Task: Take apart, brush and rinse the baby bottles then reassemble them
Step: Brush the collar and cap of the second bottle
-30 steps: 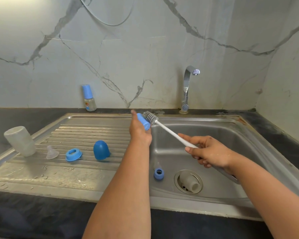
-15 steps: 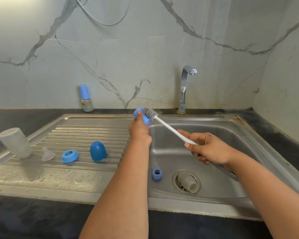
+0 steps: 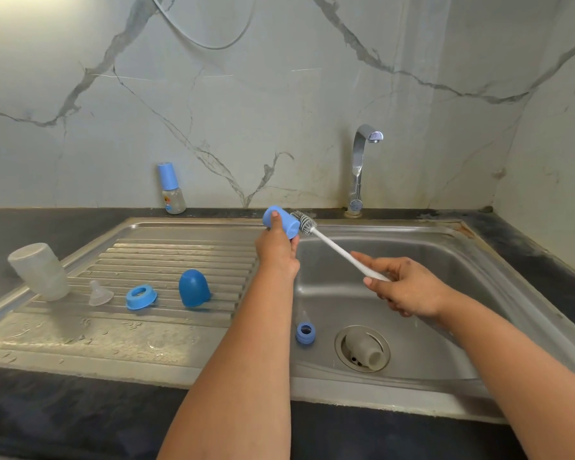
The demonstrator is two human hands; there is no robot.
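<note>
My left hand grips a small light-blue bottle cap above the sink's back rim, its mouth turned right. My right hand holds the white handle of a bottle brush, and the bristle head sits at the cap's mouth. On the drainboard lie a frosted bottle body tipped upside down, a clear teat, a blue collar ring and a dark-blue dome cap. In the basin rest a small blue ring and a grey bottle part on the drain.
An assembled small bottle with a blue cap stands on the dark counter against the marble wall. The chrome tap rises behind the basin, with no water running. The drainboard is wet near its front edge.
The cap in my left hand has turned so its mouth faces the brush, and more of it shows. The brush head stays at the cap's mouth. The camera view has shifted slightly.
</note>
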